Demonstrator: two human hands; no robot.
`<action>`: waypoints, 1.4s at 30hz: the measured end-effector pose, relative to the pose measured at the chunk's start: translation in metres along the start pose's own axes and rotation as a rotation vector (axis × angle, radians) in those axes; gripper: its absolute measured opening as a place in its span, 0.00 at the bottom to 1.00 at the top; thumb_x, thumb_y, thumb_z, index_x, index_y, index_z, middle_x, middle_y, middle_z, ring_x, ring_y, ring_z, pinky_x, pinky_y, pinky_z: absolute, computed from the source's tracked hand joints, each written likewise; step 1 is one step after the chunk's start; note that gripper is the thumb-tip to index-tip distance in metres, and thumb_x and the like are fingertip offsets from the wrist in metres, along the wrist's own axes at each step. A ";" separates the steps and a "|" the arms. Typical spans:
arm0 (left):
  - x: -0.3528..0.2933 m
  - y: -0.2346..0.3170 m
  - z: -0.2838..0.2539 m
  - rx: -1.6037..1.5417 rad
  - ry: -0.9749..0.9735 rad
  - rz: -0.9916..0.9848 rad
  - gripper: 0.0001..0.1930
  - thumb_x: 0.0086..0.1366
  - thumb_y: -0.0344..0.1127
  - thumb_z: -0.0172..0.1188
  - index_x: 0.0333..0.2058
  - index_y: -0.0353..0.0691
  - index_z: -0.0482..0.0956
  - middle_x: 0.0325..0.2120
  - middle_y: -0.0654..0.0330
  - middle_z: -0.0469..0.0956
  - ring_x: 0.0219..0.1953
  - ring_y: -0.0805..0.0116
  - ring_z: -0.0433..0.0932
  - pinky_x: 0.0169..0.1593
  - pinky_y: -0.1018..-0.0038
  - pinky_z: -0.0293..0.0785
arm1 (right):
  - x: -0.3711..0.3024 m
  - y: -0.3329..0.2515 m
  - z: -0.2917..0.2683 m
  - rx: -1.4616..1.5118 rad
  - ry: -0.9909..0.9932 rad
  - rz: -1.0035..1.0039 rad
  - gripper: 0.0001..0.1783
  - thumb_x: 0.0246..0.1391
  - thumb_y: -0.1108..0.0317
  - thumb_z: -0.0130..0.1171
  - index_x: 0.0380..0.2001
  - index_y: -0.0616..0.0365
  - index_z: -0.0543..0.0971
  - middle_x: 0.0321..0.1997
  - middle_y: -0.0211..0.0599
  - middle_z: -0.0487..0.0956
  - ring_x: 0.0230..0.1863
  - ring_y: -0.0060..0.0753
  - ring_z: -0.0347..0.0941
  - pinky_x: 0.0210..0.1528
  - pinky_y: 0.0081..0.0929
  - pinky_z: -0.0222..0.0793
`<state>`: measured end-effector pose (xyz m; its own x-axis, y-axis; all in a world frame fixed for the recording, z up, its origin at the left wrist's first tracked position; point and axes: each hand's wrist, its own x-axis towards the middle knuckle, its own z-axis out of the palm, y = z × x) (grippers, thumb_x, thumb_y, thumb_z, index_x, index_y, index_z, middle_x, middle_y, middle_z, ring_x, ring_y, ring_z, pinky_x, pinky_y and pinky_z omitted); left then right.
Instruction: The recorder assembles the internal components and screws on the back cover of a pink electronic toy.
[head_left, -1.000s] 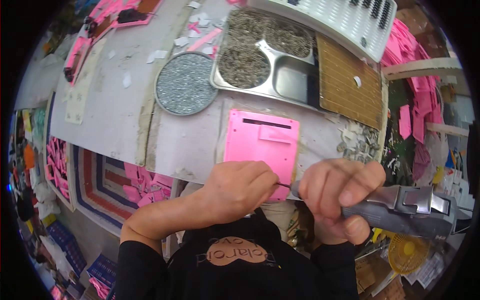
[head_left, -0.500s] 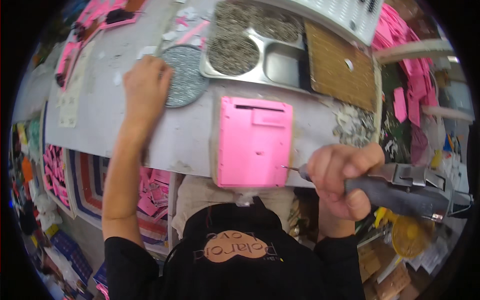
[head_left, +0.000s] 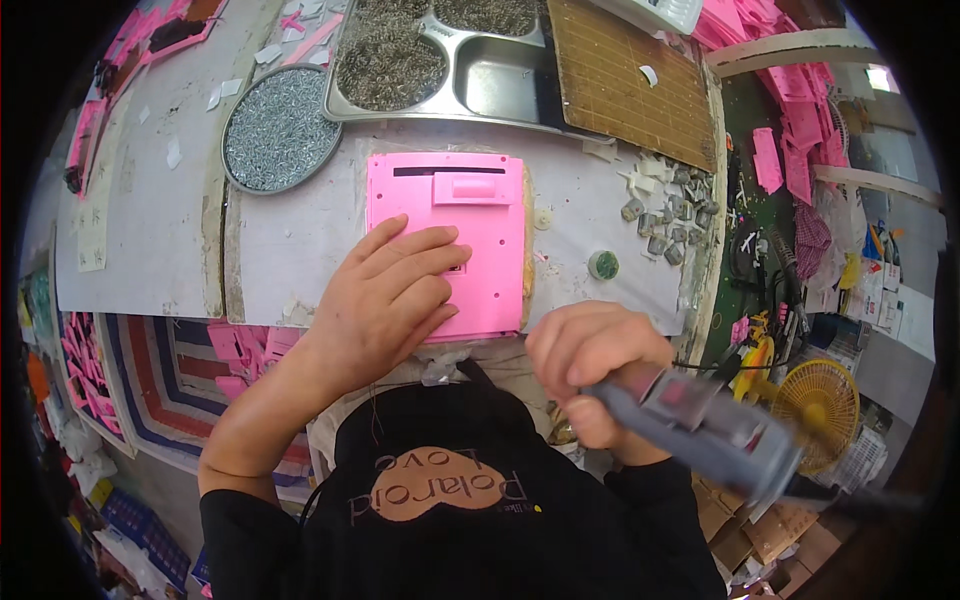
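Left hand point(head_left: 385, 300) lies flat and open, fingers spread, pressing on the near left part of a pink plastic panel point(head_left: 470, 225). That panel is a smooth rectangle with a narrow slot and a small raised tab along its far edge, and it rests on a thin tan board near the table's point(head_left: 160, 230) front edge. Right hand point(head_left: 590, 365) is closed in a fist around a grey powered screwdriver point(head_left: 710, 425), blurred, held just off the panel's near right corner, its body slanting away to the right.

Far left of the panel sits a round metal dish point(head_left: 278, 130) heaped with small silvery screws. Beyond it, a steel compartment tray point(head_left: 500, 85) holds darker screws in two wells; one well is bare. To the right lies a brown gridded mat point(head_left: 630, 85), and near it a scatter of small grey parts point(head_left: 660, 215) and a little round green cap point(head_left: 603, 265).
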<state>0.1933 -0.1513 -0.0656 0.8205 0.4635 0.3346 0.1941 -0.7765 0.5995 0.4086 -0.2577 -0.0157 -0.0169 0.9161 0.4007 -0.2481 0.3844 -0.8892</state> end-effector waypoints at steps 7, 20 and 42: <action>0.001 -0.002 0.002 0.004 -0.016 -0.002 0.11 0.60 0.29 0.69 0.36 0.40 0.75 0.55 0.57 0.81 0.62 0.54 0.76 0.69 0.50 0.64 | 0.010 0.001 -0.003 -0.094 -0.165 -0.059 0.10 0.49 0.79 0.67 0.27 0.59 0.74 0.19 0.34 0.73 0.16 0.36 0.71 0.19 0.31 0.69; -0.002 -0.005 0.006 -0.064 0.013 -0.014 0.12 0.59 0.31 0.70 0.37 0.40 0.75 0.55 0.56 0.80 0.63 0.55 0.76 0.69 0.49 0.65 | 0.047 0.017 -0.007 -0.015 -0.182 -0.063 0.10 0.48 0.78 0.67 0.24 0.58 0.73 0.17 0.35 0.73 0.16 0.35 0.70 0.20 0.30 0.69; -0.006 -0.006 0.011 -0.107 0.036 -0.041 0.14 0.58 0.30 0.71 0.40 0.40 0.76 0.55 0.58 0.81 0.63 0.57 0.77 0.67 0.51 0.66 | 0.117 0.059 -0.044 -0.130 -0.060 -0.007 0.14 0.60 0.68 0.63 0.30 0.55 0.66 0.16 0.32 0.68 0.18 0.25 0.62 0.22 0.28 0.61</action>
<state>0.1926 -0.1541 -0.0793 0.7931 0.5101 0.3329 0.1670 -0.7076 0.6866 0.4345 -0.1232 -0.0307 -0.0742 0.9065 0.4157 -0.1212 0.4056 -0.9060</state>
